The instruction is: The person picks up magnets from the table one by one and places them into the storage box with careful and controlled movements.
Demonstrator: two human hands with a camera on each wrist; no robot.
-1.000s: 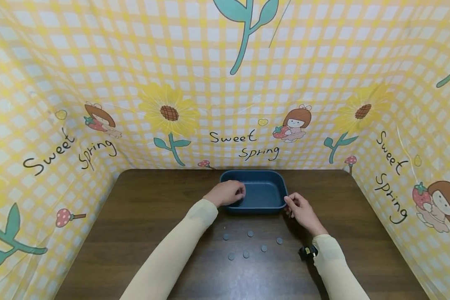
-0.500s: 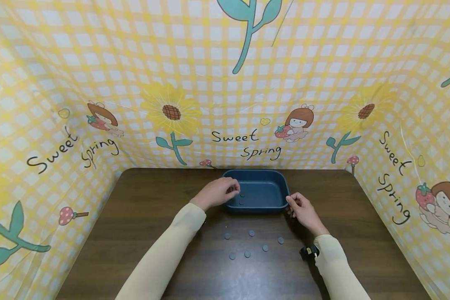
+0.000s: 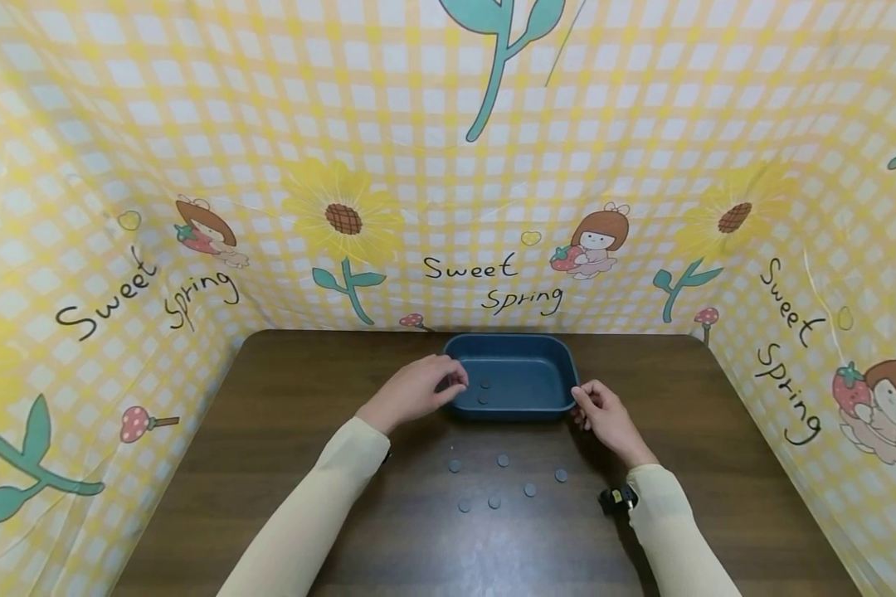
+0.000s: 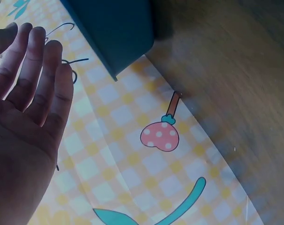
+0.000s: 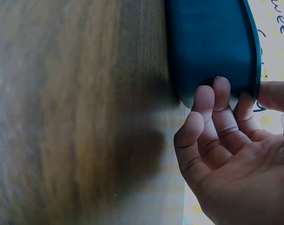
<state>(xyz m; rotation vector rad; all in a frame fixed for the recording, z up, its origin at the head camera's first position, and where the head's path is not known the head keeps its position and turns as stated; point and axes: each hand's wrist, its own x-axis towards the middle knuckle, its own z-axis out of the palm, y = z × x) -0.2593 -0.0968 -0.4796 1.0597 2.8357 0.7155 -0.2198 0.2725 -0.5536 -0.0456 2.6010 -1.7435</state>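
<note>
A blue rectangular basin [image 3: 532, 383] stands at the back of the wooden table. Two small dark discs [image 3: 484, 400] lie inside it near its left end. My right hand [image 3: 603, 419] pinches the basin's right rim, thumb on top and fingertips under it, as the right wrist view also shows. Beside the left rim hovers my left hand [image 3: 418, 390], its fingers loosely bent with nothing held; the palm [image 4: 19, 136] faces the left wrist camera. In front of the basin, several small grey discs [image 3: 494, 502] are spread on the tabletop, apart from both hands.
The brown table [image 3: 299, 481] is walled at the back and both sides by a yellow checked cloth [image 3: 478, 199] printed with flowers and figures. A small black device [image 3: 616, 499] is strapped at my right wrist.
My left hand has drawn back leftward out of the basin, uncovering two discs on its floor. My right hand keeps its hold on the rim.
</note>
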